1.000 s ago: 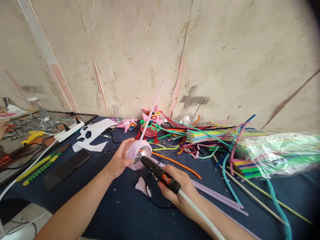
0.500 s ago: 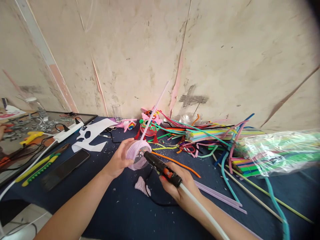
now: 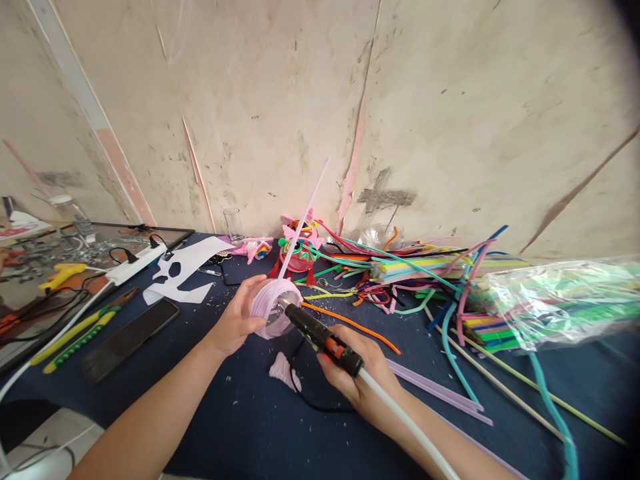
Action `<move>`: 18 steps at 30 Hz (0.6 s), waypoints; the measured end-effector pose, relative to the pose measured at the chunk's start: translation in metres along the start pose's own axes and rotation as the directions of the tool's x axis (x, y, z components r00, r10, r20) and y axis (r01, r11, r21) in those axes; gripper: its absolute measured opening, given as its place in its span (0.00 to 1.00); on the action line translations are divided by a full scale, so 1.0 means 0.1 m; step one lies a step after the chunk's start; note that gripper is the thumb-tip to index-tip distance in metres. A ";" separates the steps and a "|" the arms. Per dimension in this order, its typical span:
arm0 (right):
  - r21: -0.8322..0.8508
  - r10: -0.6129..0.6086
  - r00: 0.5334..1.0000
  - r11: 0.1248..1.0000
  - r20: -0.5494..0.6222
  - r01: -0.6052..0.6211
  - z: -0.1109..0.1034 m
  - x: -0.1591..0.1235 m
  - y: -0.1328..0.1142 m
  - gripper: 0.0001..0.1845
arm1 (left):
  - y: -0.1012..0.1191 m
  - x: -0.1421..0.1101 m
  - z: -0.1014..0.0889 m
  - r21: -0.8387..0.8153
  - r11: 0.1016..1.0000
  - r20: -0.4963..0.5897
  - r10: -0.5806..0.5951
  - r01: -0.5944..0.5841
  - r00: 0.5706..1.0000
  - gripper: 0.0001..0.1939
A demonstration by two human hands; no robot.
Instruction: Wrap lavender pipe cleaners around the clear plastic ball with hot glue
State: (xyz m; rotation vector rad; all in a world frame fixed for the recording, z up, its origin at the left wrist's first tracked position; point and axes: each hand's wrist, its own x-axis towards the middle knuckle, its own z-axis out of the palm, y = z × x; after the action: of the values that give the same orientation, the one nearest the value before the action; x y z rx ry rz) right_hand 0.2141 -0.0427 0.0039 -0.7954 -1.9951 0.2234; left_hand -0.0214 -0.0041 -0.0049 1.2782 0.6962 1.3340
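Observation:
My left hand point(image 3: 240, 319) grips a clear plastic cup point(image 3: 289, 320) partly wound with lilac pipe cleaner point(image 3: 265, 298). A loose end of that pipe cleaner sticks up and to the right from the cup. In my right hand point(image 3: 357, 363) is a black hot glue gun point(image 3: 323, 338), a white glue stick point(image 3: 400, 417) running out of its back. Its metal nozzle points at the cup, close to the wound strands; whether it touches cannot be made out. Below the cup, a small lilac ribbed piece point(image 3: 285, 371) lies on the dark blue cloth point(image 3: 240, 427).
Bundles of coloured pipe cleaners point(image 3: 420, 270) and a plastic-wrapped pack point(image 3: 565, 300) fill the right. Lilac pipe cleaners point(image 3: 440, 390) lie by my right forearm. At left are a phone point(image 3: 131, 339), pliers point(image 3: 85, 330), cut white paper point(image 3: 193, 270) and a power strip point(image 3: 137, 262). Pink figures point(image 3: 300, 247) stand behind.
The loose pipe cleaner end has swung slightly left. The glue gun's nozzle has shifted a little left and up along the cup, which stays in my left hand.

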 end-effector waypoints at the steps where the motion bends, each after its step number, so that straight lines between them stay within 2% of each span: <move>1: 0.000 0.001 1.000 1.000 -0.008 -0.001 0.01 -0.01 0.01 0.05 | 0.00 0.00 0.00 0.001 1.000 -0.003 0.001 -0.001 1.000 0.39; 5: -0.015 0.031 1.000 0.999 -0.003 -0.031 -0.01 -0.01 0.03 0.04 | -0.01 0.00 -0.01 -0.002 1.000 -0.015 0.001 -0.001 1.000 0.39; 9: 0.024 -0.008 1.000 1.000 0.028 0.008 -0.05 0.02 -0.01 0.03 | -0.01 0.00 -0.01 0.005 1.000 -0.003 0.013 -0.013 1.000 0.39; 14: 0.013 0.064 0.995 0.998 0.072 -0.066 -0.09 0.04 -0.05 0.02 | -0.01 0.00 0.00 0.006 1.000 0.021 0.010 -0.010 1.000 0.38; 18: 0.020 0.063 0.992 0.998 0.108 -0.066 -0.10 0.03 -0.03 0.03 | -0.01 0.00 0.00 0.006 1.000 0.007 0.007 -0.007 1.000 0.39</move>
State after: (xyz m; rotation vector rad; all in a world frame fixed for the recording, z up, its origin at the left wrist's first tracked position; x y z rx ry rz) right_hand 0.2199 -0.0450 0.0132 -0.8490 -2.0653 0.3333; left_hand -0.0215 -0.0039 -0.0057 1.2901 0.6918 1.3335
